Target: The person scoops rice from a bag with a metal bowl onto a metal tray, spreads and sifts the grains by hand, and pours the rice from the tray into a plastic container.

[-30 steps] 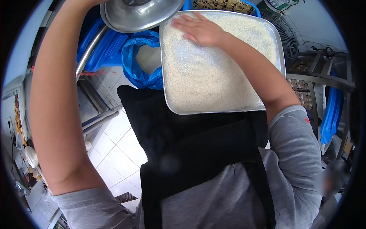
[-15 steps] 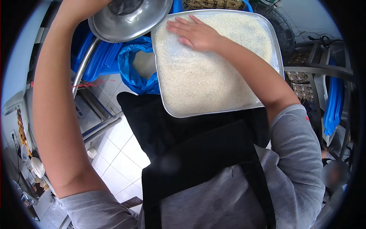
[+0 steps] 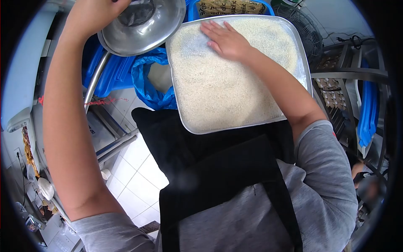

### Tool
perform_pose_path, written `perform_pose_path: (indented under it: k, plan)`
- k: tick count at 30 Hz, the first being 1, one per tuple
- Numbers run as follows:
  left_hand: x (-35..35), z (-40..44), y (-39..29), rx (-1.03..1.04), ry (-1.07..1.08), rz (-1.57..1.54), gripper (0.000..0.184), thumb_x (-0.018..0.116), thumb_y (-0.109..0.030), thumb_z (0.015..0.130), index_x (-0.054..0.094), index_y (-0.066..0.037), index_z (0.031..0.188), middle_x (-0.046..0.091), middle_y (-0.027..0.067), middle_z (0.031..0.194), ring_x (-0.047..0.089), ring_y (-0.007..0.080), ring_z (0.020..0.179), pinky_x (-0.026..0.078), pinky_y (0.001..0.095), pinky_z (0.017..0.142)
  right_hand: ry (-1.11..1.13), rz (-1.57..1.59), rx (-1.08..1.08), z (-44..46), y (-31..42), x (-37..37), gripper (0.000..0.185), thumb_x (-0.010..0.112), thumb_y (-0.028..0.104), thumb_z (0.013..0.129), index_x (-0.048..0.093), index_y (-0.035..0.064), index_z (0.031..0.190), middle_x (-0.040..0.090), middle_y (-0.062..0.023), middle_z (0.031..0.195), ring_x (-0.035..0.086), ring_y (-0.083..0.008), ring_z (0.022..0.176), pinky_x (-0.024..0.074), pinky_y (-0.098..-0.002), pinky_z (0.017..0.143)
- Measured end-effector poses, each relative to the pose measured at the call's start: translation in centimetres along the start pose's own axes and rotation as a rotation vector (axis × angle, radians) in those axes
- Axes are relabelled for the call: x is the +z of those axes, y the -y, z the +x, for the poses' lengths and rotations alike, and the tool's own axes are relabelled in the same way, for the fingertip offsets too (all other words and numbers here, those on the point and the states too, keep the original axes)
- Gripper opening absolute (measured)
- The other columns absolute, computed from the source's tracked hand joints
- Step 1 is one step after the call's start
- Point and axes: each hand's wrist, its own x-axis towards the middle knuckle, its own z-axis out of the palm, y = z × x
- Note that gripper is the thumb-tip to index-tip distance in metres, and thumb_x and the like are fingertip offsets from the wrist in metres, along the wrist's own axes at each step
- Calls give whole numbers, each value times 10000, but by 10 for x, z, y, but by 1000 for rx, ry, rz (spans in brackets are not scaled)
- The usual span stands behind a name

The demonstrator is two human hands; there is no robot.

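Note:
A rectangular metal tray [image 3: 181,119] holds a layer of pale rice-like grains [image 3: 222,92]. My right hand [image 3: 228,40] rests palm down on the grains near the tray's far left part, its fingers stretched. At the top left, my left hand [image 3: 98,12] is at the near left side of a wide metal bowl [image 3: 163,29]; its fingertips are partly cut off by the frame edge, and I cannot make out what they grip. Something dark and crumpled [image 3: 136,14] lies in the bowl. Below the bowl, a blue bag [image 3: 140,82] stands open with pale contents.
Behind the tray is a blue crate [image 3: 193,10] with a printed brown bag [image 3: 233,7]. A fan [image 3: 304,33] stands at the back right. Metal racks [image 3: 352,75] hold egg trays [image 3: 333,92] on the right. A person shows partly at the lower right edge.
My right hand has shifted a little right over the grains. The bowl and my left hand have come lower and further into view. The tray also sits slightly lower in view.

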Motion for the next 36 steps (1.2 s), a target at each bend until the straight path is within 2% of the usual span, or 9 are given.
perform_pose_path:
  k: [4,6,8,10,11,19,23,25,36]
  plan:
    - [-1,1,-5,6,-61,-10,107,623,-7,603,520,12,621,589,143,724,564,376,1043,379,452,1043,104,-9,-106,-15,12,5,535,253,380,1030,220,176,1524,184,-5,1593,138,-182,1472,80,-443,1205]
    - [-7,2,-10,-53,29,30,96,623,-7,605,531,11,626,589,140,719,565,373,1042,380,452,1042,170,86,-197,-26,20,-3,540,241,395,1032,215,178,1526,180,-3,1594,138,-182,1473,76,-447,1204]
    - [-6,2,-8,-27,14,28,96,625,-10,607,534,10,632,603,137,733,566,370,1045,382,451,1041,117,14,-144,-24,12,-5,551,229,407,1031,198,176,1530,170,-3,1597,140,-180,1472,70,-457,1203]
    - [-3,1,0,-16,37,8,86,624,-12,613,545,7,641,625,134,764,562,369,1058,384,449,1040,84,-112,226,-20,-7,-9,571,213,428,1028,177,166,1534,161,-6,1599,135,-184,1474,74,-467,1200]
    - [-4,0,-6,-17,40,8,86,624,-12,613,545,7,641,625,134,764,562,369,1058,384,449,1040,48,-139,289,-23,-15,-8,584,195,432,1026,152,152,1536,146,-7,1602,116,-187,1477,84,-471,1199]
    - [-5,0,-28,-68,-89,66,124,624,-19,609,503,2,624,584,147,731,549,379,1085,393,451,1019,67,251,42,-46,3,0,540,285,409,1027,257,178,1514,223,-12,1583,184,-225,1463,107,-481,1193]
    - [-1,-1,-3,-7,-35,33,137,622,-18,607,487,0,618,580,150,727,551,383,1072,392,454,1022,53,103,-10,-84,10,-20,540,313,397,1021,257,187,1515,219,-2,1585,186,-222,1464,98,-504,1190]
    - [-1,1,-3,-4,-15,25,148,618,-17,603,472,-1,613,571,153,718,553,386,1053,387,458,1031,158,117,-154,-105,14,-21,544,327,399,1016,250,204,1518,214,12,1587,176,-220,1467,91,-517,1187]
    - [-2,3,-13,12,-41,30,115,611,-15,604,499,5,618,568,146,720,550,380,1045,372,461,1051,84,-163,108,-83,-39,-20,531,267,388,1028,199,232,1531,166,34,1599,131,-199,1477,68,-515,1190]
